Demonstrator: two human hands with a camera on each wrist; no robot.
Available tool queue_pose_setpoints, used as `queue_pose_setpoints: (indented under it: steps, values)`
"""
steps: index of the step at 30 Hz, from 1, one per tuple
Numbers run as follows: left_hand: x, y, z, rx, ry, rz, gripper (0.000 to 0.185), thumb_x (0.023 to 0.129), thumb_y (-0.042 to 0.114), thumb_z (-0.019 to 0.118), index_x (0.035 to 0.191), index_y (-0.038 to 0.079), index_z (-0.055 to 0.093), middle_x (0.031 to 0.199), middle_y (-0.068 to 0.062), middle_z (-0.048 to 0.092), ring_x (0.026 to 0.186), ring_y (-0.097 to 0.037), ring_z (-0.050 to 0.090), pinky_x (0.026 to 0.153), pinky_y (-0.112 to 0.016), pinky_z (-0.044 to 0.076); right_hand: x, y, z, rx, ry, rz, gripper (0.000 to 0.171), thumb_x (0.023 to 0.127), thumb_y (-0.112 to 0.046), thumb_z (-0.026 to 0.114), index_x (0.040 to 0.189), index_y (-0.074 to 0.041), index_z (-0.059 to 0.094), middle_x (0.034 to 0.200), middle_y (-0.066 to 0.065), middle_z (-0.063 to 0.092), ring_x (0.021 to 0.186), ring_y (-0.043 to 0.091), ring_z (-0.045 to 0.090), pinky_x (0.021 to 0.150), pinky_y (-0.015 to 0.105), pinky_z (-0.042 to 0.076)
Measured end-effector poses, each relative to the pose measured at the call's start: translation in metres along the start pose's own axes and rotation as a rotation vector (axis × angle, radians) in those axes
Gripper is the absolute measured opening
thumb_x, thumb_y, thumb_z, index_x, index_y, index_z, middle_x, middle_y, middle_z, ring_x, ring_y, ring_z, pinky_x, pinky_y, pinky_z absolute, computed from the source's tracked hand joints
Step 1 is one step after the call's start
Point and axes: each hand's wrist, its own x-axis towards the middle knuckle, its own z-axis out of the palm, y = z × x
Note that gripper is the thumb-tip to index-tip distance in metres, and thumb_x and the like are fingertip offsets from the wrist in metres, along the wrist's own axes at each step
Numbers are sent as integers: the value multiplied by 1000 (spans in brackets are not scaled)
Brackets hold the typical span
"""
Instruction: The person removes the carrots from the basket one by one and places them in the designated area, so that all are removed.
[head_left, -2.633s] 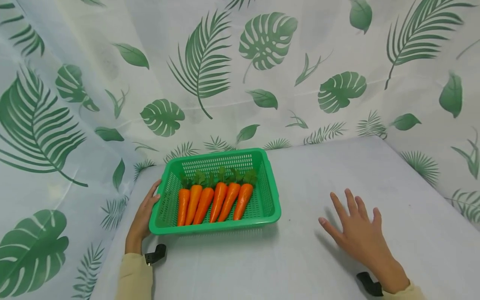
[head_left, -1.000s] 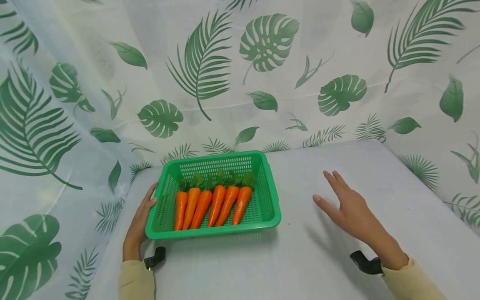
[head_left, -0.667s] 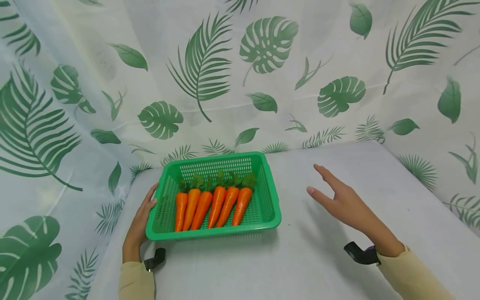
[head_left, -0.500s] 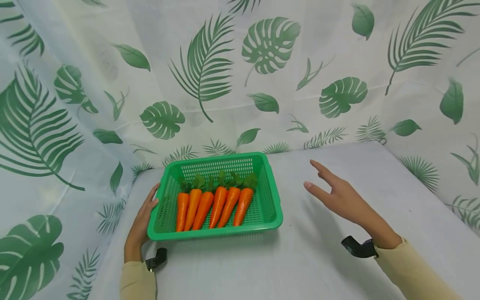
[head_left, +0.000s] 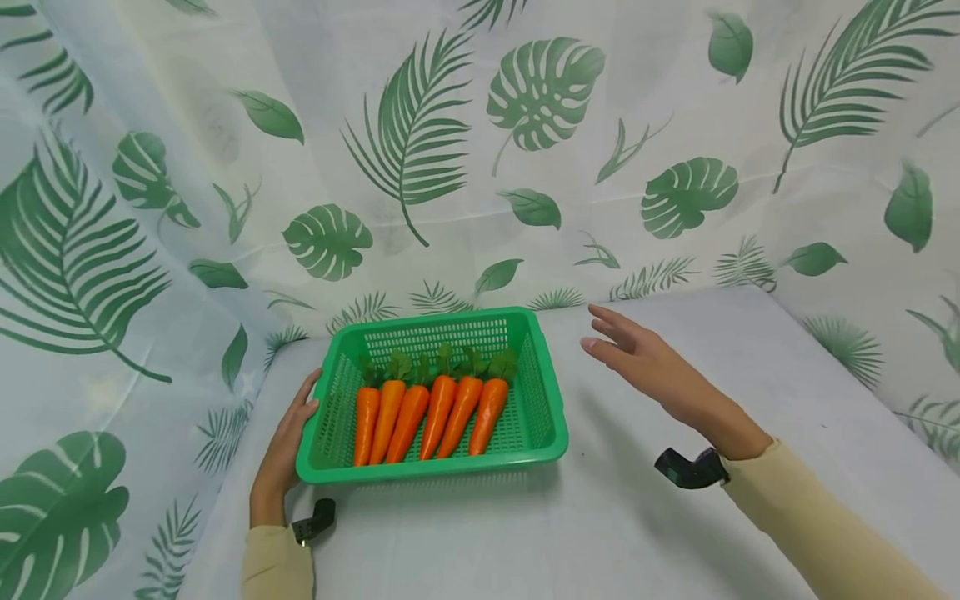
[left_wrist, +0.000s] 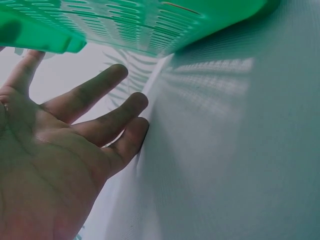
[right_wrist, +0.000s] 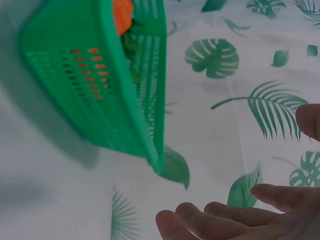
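Note:
A green plastic basket [head_left: 558, 400] stands on the white table, with several orange carrots [head_left: 438, 415] with leafy green tops lying side by side in it. My left hand [head_left: 283, 446] is at the basket's left side, its fingertips right at the rim. In the left wrist view the fingers [left_wrist: 90, 95] are extended and spread under the overhanging rim, not wrapped round it. My right hand [head_left: 651, 367] hovers above the table, right of the basket and apart from it. Its fingers point toward the basket, and nothing is in the palm.
White cloth walls [head_left: 450, 167] with green leaf prints rise behind the table and on both sides. The white table surface [head_left: 480, 542] extends in front of the basket and to its right. A black camera mount [head_left: 690, 468] sits on each wrist.
My right hand has moved left and farther back toward the basket, turning from palm-down and spread to thumb side up. The left hand, basket and carrots stay nearly in place.

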Motion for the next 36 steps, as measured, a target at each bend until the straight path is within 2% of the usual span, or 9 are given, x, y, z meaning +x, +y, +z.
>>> queue_pose_setpoints:
  steps: [5, 11, 15, 25, 36]
  values:
    - [0, 0, 1, 24, 17, 1, 58, 118, 44, 32, 174, 33, 18, 172, -8, 23, 125, -26, 48, 92, -30, 51, 10, -13, 5, 84, -59, 18, 79, 110, -44, 60, 173, -15, 21, 172, 22, 28, 146, 47, 45, 116, 64, 35]
    - [1, -4, 1, 14, 7, 27, 58, 119, 43, 31, 174, 32, 19, 173, -7, 22, 129, -29, 44, 93, -30, 49, 23, -25, 9, 139, -98, 17, 78, 111, -42, 59, 172, -12, 22, 173, 20, 27, 150, 46, 39, 116, 60, 37]
    - [3, -6, 1, 15, -6, 47, 58, 119, 42, 31, 174, 31, 19, 173, -6, 21, 131, -30, 41, 95, -29, 47, 31, -31, 11, 167, -110, 15, 75, 111, -40, 58, 172, -11, 25, 173, 18, 28, 152, 45, 36, 116, 60, 37]
    - [-1, 0, -4, 28, -1, 43, 58, 119, 41, 31, 174, 31, 18, 173, -8, 20, 129, -30, 41, 95, -31, 46, 53, -42, 23, 266, -163, 26, 69, 111, -36, 58, 170, -11, 31, 171, 19, 32, 152, 46, 34, 118, 63, 32]
    - [0, -1, -3, -2, -11, 21, 59, 119, 42, 32, 174, 31, 18, 172, -10, 21, 125, -27, 47, 92, -32, 50, 71, -43, 39, 363, -194, 76, 65, 113, -30, 56, 169, -7, 33, 172, 20, 29, 154, 49, 31, 119, 66, 29]
